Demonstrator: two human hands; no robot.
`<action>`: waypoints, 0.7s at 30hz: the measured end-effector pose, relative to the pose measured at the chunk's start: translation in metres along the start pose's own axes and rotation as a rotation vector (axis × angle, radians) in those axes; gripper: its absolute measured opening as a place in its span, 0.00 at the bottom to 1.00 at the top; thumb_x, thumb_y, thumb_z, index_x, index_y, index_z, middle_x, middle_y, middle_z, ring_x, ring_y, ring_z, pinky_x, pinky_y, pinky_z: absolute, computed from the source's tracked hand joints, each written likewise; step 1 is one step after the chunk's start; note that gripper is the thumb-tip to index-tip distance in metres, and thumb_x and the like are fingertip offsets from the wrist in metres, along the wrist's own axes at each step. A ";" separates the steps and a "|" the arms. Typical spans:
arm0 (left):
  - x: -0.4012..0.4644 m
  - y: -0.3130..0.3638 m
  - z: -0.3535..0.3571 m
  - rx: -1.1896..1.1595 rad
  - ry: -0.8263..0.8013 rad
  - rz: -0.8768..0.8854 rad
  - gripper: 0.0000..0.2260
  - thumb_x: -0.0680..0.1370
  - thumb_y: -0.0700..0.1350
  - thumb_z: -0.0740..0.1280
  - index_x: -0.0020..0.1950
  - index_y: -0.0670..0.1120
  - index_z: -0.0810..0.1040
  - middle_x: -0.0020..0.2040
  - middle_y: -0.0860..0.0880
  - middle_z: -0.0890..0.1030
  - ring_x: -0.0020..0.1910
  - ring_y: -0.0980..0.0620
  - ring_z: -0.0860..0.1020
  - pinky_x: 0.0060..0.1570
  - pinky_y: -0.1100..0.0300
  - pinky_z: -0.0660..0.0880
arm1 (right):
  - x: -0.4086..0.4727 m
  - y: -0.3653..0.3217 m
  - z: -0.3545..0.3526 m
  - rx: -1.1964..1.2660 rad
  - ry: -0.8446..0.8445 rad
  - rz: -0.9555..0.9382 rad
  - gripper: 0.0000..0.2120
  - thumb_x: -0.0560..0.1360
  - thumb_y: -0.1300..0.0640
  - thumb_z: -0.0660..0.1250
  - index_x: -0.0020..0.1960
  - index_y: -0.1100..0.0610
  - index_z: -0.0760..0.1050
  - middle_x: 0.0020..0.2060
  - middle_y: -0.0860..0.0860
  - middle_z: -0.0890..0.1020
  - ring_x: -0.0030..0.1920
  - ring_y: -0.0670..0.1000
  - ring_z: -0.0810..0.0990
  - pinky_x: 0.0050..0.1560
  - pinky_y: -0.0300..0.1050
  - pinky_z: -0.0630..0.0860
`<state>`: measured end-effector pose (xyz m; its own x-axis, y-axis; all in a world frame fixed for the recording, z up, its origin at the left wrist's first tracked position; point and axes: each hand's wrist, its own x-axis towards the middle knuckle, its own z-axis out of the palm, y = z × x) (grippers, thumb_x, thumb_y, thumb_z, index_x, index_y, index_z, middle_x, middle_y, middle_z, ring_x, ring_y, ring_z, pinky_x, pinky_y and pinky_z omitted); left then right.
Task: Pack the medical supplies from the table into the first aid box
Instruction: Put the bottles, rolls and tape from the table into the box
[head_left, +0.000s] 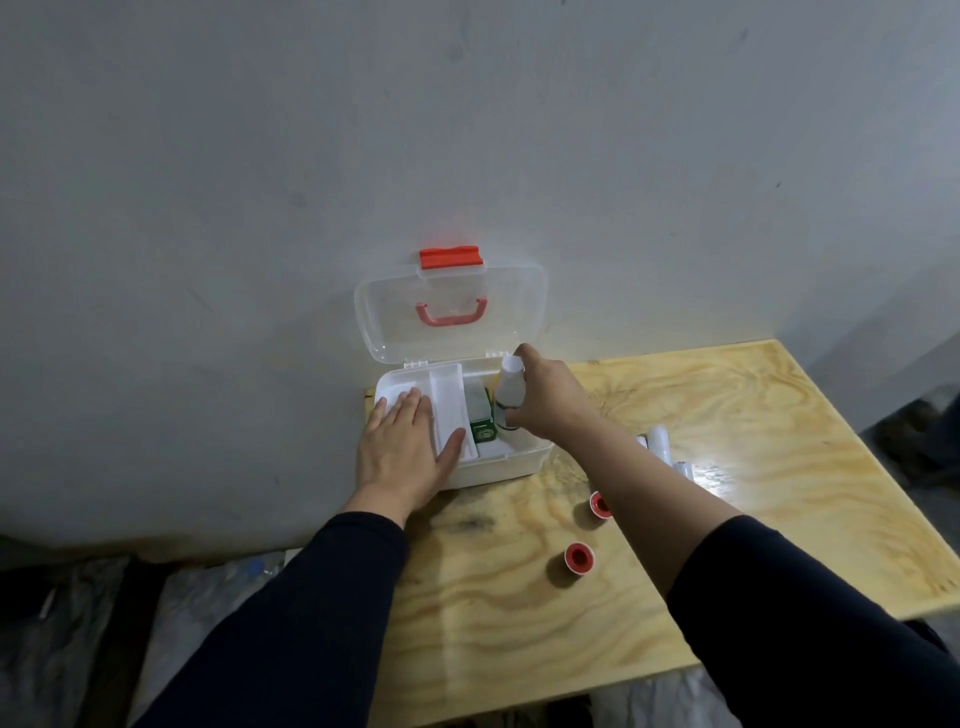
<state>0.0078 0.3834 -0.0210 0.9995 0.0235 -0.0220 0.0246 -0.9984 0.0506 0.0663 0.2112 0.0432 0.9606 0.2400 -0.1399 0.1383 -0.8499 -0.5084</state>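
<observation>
The left hand lay flat, fingers spread, palm down on the white inner tray at the left end of the first aid box, gripping nothing. The right hand was closed around a small white bottle, held upright and slightly tilted over the right compartment of the box, thumb low on the bottle and fingers wrapped behind it. Just at nine o'clock from that bottle, a green carton stood inside the same compartment, hard against the tray's edge. The clear lid stood open at twelve o'clock from the box, leaning back toward the grey wall, its red handle and red latch both in plain sight. The box sat at the far left corner of the plywood table. Out on the table, at five o'clock from the box, a tape roll with a red core lay in the open; a second red-cored roll peeked out from beside the right forearm. At three o'clock from the box, beyond that forearm, some white items sat in glare, too washed out to tell apart. Both forearms wore dark sleeves.
</observation>
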 end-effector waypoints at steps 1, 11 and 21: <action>0.000 0.000 0.000 0.002 0.002 -0.004 0.34 0.78 0.64 0.42 0.76 0.43 0.59 0.77 0.46 0.60 0.76 0.51 0.56 0.76 0.53 0.45 | 0.002 -0.002 -0.002 -0.010 -0.006 0.008 0.29 0.66 0.62 0.74 0.62 0.59 0.66 0.51 0.60 0.80 0.49 0.59 0.79 0.47 0.53 0.81; 0.000 0.000 0.002 0.003 -0.006 -0.001 0.33 0.79 0.63 0.44 0.76 0.42 0.57 0.78 0.46 0.58 0.77 0.51 0.54 0.76 0.53 0.44 | 0.001 0.008 0.026 -0.056 0.035 0.087 0.24 0.72 0.68 0.64 0.65 0.58 0.65 0.51 0.59 0.80 0.49 0.59 0.79 0.40 0.49 0.75; -0.001 -0.001 0.002 0.012 -0.010 0.001 0.35 0.78 0.64 0.42 0.77 0.42 0.57 0.77 0.46 0.58 0.77 0.51 0.54 0.76 0.53 0.45 | 0.006 0.010 0.007 0.048 0.023 0.129 0.21 0.72 0.64 0.69 0.63 0.61 0.70 0.55 0.58 0.79 0.52 0.57 0.79 0.46 0.46 0.76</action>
<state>0.0066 0.3840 -0.0230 0.9993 0.0216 -0.0320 0.0228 -0.9990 0.0383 0.0721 0.2073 0.0313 0.9750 0.1190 -0.1877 0.0021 -0.8496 -0.5275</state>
